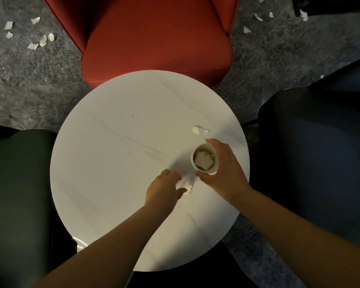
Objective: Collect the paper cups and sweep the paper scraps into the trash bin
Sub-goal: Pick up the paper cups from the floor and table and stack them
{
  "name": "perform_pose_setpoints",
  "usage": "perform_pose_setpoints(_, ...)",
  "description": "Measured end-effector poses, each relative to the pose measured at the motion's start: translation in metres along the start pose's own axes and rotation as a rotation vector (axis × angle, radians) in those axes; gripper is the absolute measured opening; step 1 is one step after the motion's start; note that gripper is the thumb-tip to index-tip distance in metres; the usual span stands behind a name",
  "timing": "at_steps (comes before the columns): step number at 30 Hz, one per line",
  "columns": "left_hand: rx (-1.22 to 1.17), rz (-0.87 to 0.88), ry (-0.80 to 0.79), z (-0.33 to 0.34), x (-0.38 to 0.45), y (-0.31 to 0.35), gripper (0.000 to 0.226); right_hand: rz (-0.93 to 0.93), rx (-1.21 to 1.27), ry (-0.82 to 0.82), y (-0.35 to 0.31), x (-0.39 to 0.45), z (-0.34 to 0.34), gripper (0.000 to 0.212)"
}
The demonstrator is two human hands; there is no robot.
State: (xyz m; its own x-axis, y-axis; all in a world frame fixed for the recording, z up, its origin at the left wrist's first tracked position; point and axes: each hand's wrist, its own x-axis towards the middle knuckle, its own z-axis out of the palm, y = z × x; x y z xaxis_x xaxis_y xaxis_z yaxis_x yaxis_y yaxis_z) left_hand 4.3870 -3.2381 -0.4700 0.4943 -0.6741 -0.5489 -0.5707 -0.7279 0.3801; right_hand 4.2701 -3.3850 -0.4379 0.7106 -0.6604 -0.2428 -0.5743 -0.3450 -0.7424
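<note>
3 chairs point(156, 44) rnd white table point(121, 154)

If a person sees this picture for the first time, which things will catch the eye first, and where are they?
First the round white table in the middle, where the right hand holds a paper cup with scraps inside, while the left hand picks at a paper scrap beside it. Then the red chair behind the table, with torn paper scraps on the grey floor on both sides of it.
</note>
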Motion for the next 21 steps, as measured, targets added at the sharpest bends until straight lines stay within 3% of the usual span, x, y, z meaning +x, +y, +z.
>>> perform_pose_setpoints(7,0.013,-0.073,0.033,0.009,0.005,0.008,0.017,-0.004,0.007,-0.006,0.003,0.000,-0.002,0.087)
perform_pose_setpoints(9,-0.162,-0.153,0.096,0.000,0.005,0.011,0.010,-0.003,0.007,-0.003,0.003,0.000,-0.001,0.087)
perform_pose_setpoints(12,-0.533,-0.216,0.325,-0.023,0.003,0.026,0.008,0.002,-0.008,0.003,0.004,-0.001,0.000,0.087)
perform_pose_setpoints(15,-0.749,-0.120,0.482,-0.047,0.001,0.051,0.021,0.005,-0.030,0.008,0.005,0.001,0.002,0.088)
perform_pose_setpoints(21,-0.690,0.052,0.379,-0.055,-0.003,0.080,0.019,0.011,-0.034,0.008,0.003,0.002,-0.001,0.080)
